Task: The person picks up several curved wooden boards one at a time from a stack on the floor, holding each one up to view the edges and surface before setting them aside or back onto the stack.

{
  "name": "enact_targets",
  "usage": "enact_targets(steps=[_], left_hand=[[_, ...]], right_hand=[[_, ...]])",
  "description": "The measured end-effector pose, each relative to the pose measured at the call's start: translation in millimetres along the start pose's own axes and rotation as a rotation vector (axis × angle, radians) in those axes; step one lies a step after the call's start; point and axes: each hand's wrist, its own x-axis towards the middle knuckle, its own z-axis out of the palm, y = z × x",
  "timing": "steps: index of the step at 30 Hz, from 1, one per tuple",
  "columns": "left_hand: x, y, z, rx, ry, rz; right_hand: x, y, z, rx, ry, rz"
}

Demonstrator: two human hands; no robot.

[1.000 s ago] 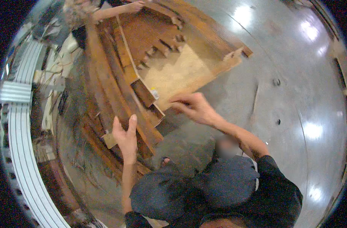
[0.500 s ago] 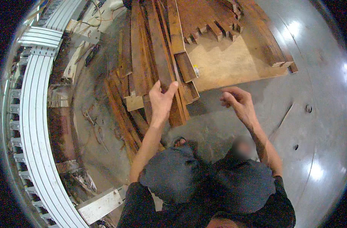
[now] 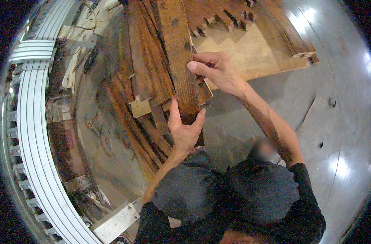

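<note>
A long brown wooden plank (image 3: 180, 61) stretches away from me, its near end pointing at my knees. My left hand (image 3: 185, 132) straddles that near end, fingers at the left edge and thumb at the right. Farther up, my right hand (image 3: 218, 73) grips the plank's right edge, thumb on the upper face and the other fingers curled below, partly hidden. Beneath and to the left lie several more brown boards (image 3: 146, 61) in a loose pile. A short pale wood piece (image 3: 140, 108) sits among them.
A plywood sheet (image 3: 254, 53) lies beyond my right hand, bearing joined floor boards with a stepped edge. Stacked boards (image 3: 289, 34) line its right side. At the left runs a long pale ribbed metal beam (image 3: 33, 122). A thin stick (image 3: 307, 112) rests on the grey concrete floor.
A plank has come up off the pile between my hands. My right hand has moved left and away from me onto its edge; my left hand has moved right and nearer, to its end.
</note>
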Motion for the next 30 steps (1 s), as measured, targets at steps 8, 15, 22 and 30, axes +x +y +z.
enact_targets(steps=[8,15,22,30], left_hand=[[-6.1,-15.9,-2.5,-0.035,-0.027,-0.006],[-1.7,-1.4,1.8,-0.051,0.006,-0.025],[-9.3,5.2,-0.9,-0.367,-0.048,-0.209],[33.5,8.8,-24.8,-0.272,-0.068,-0.314]], right_hand=[[-3.5,-0.2,-12.7,0.111,-0.092,0.07],[-1.3,14.7,-2.3,0.114,0.041,0.047],[-5.2,-18.7,14.0,-0.154,0.07,0.126],[-51.2,-12.1,-138.0,-0.712,0.519,-0.356]])
